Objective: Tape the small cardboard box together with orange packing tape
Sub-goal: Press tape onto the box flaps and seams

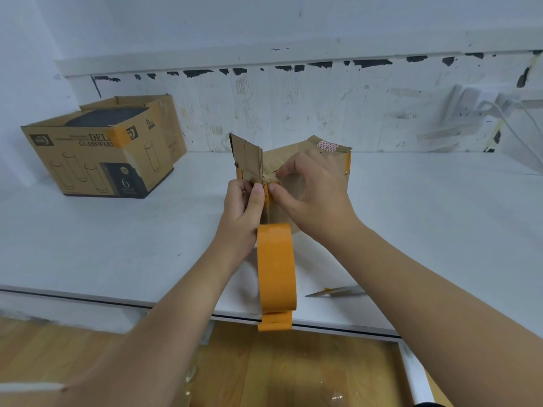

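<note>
Clutter around the work was light: a larger glassware carton (102, 148) sat well to my left on the white bench (440, 230), its top flaps open and a patch of orange tape on its near corner, and a pair of scissors (335, 292) lay near the front edge to my right, partly hidden behind my right forearm. White cables (511, 113) ran along the scuffed wall at far right, and wooden floor (293, 371) showed below the bench edge. My own arms blocked most of the view, and the roll of orange packing tape (276, 268) hung in front of the lower part of the small cardboard box (308, 168), dangling from the strip stuck to the box's near corner, with a loose tab at its bottom. The box stood on the bench at centre, just beyond my hands, worn brown card with one ragged flap standing upright on its left side, a strip of orange tape down its far right edge, and a red-and-white sticker near the top. My left hand (244, 204) was curled against the near corner, thumb pressing the orange strip where it met the card. My right hand (311, 189) arched over the box's face, thumb pinching at the same seam from the other side, the remaining fingers bent with their tips touching the cardboard higher up.
</note>
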Demonstrator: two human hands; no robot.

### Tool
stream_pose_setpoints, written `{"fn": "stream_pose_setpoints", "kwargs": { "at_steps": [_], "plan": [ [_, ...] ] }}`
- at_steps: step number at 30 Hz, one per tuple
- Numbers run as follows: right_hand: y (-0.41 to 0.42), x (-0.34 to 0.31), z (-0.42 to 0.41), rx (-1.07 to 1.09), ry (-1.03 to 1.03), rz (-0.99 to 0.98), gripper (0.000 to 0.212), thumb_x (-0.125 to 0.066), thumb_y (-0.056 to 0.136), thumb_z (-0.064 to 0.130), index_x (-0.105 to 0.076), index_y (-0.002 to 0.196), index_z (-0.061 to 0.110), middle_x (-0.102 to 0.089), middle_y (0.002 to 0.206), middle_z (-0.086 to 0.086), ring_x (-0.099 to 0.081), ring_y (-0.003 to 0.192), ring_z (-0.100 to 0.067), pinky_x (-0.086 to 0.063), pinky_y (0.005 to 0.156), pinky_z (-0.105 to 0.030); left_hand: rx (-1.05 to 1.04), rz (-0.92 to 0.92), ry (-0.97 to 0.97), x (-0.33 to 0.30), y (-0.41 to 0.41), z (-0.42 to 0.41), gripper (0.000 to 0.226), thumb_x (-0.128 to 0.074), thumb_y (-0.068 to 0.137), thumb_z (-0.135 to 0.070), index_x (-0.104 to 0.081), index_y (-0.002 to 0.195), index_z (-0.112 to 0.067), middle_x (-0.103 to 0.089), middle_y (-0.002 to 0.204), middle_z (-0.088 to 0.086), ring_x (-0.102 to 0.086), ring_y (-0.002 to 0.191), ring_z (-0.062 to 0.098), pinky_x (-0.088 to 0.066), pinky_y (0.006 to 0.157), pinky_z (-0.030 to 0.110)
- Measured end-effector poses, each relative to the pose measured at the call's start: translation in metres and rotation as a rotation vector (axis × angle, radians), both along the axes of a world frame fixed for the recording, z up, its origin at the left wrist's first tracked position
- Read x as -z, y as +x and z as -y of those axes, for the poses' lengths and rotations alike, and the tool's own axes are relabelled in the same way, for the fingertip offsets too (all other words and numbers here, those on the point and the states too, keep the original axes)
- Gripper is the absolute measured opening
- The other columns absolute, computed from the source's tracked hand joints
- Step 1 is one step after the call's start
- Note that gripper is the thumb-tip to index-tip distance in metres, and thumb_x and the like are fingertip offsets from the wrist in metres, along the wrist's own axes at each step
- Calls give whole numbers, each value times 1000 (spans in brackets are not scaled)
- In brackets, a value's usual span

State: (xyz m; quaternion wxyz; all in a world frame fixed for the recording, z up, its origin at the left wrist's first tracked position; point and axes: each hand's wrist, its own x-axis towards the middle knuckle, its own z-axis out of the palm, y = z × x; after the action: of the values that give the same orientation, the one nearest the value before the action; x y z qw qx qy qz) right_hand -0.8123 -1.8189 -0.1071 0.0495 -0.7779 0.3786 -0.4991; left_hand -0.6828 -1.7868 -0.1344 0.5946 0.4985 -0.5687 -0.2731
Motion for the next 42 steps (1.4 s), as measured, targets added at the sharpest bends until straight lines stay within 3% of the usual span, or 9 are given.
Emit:
{"fn": "stream_pose_setpoints", "kwargs": {
  "at_steps": [5, 14, 18, 22, 27, 30, 32, 36, 42],
  "plan": [
    [3, 2, 0, 34, -26, -28, 17, -69, 81, 28, -63, 89, 14, -57, 89, 3, -47, 87, -20, -38, 76, -31, 32, -65, 37, -1, -2, 0, 29, -41, 100, -27, -41, 113, -1, -44, 93, 12, -41, 69, 11, -38, 57, 17],
    [2, 4, 1, 26, -38, -62, 20, -68, 81, 30, -62, 92, 15, -55, 91, 4, -45, 87, -19, -37, 75, -31, -4, -35, 18, 1, -3, 0, 20, -37, 102, -19, -40, 113, -3, -49, 112, 27, -47, 90, 23, -45, 79, 46],
    [-6, 4, 6, -15, -65, -124, 19, -70, 82, 25, -64, 97, 16, -60, 97, 1, -49, 89, -21, -38, 77, -33, 22, 10, 38, 6, 4, 2, 18, -36, 102, -24, -40, 112, -10, -48, 104, 17, -45, 85, 21, -41, 72, 33],
    [-3, 5, 7, 13, -85, -130, 19, -71, 81, 22, -63, 96, 14, -60, 96, -1, -48, 87, -23, -36, 76, -31, -78, 98, -54, 9, -1, 10, 5, -34, 102, -12, -38, 102, -11, -46, 95, 10, -45, 87, 19, -40, 70, 17],
    [-9, 8, 7, -32, -87, -154, 28, -74, 77, 25, -62, 100, 16, -58, 99, 1, -47, 89, -21, -31, 76, -26, -120, 173, -77, 16, 3, 14, 24, -35, 102, -11, -36, 90, -32, -48, 97, 5, -47, 90, 16, -41, 74, 18],
    [-6, 9, 6, -6, -84, -169, 31, -75, 76, 25, -61, 102, 16, -57, 101, 0, -46, 89, -21, -30, 75, -25, -135, 172, -73, 13, 1, 14, 19, -36, 102, -9, -37, 92, -26, -46, 92, -3, -46, 85, 10, -40, 69, 8],
    [-6, 10, 6, 0, -85, -171, 31, -74, 76, 25, -60, 103, 16, -56, 101, 0, -46, 90, -21, -29, 75, -24, -108, 149, -58, 13, 0, 12, 8, -35, 102, -11, -38, 99, -18, -50, 99, 8, -49, 90, 18, -43, 74, 13],
    [-9, 12, 6, -17, -86, -179, 34, -72, 78, 35, -59, 105, 19, -54, 102, 4, -42, 89, -17, -31, 76, -25, -43, 60, 10, 13, 1, 4, 10, -33, 103, -23, -41, 101, -28, -49, 118, 23, -50, 108, 37, -47, 91, 48],
    [1, 17, 6, 48, -98, -143, 35, -73, 76, 32, -58, 104, 17, -53, 100, -1, -37, 89, -15, -36, 75, -29, -120, 143, -50, 13, -3, 12, 20, -35, 102, -17, -35, 91, -33, -48, 115, 22, -49, 109, 35, -43, 82, 27]
  ]
}}
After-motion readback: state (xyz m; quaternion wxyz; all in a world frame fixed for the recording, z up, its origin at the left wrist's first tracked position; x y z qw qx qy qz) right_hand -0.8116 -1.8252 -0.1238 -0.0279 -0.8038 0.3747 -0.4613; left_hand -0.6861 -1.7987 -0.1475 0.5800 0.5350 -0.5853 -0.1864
